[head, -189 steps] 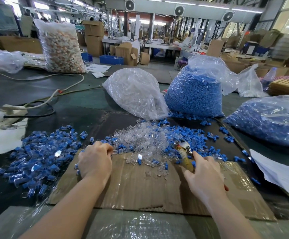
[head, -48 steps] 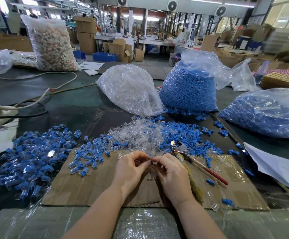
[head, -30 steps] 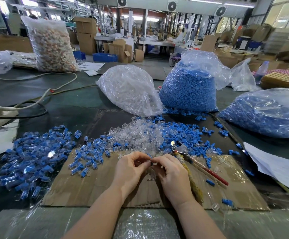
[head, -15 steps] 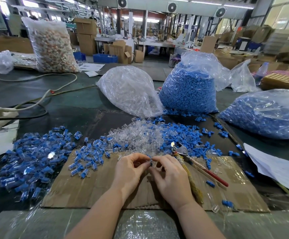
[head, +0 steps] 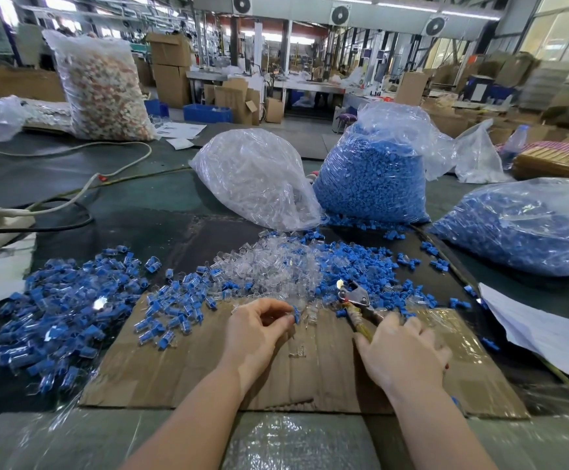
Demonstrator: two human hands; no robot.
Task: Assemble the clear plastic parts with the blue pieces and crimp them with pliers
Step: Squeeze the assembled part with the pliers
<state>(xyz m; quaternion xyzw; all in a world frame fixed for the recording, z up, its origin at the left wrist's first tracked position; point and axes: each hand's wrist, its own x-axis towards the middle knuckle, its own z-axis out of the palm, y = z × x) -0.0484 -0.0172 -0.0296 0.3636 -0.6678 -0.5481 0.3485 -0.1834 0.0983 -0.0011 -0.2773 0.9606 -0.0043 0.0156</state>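
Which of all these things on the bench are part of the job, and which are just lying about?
In use: left hand pinching a blue piece; right hand on the pliers; loose clear parts; loose blue pieces; finished pile; cardboard.

Lying about: bag of mixed bits; white cable; paper sheet.

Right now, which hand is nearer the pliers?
Right. The right hand rests on the pliers at the handles, fingers over them. The left hand sits apart to their left, pinching a small blue piece over the cardboard.
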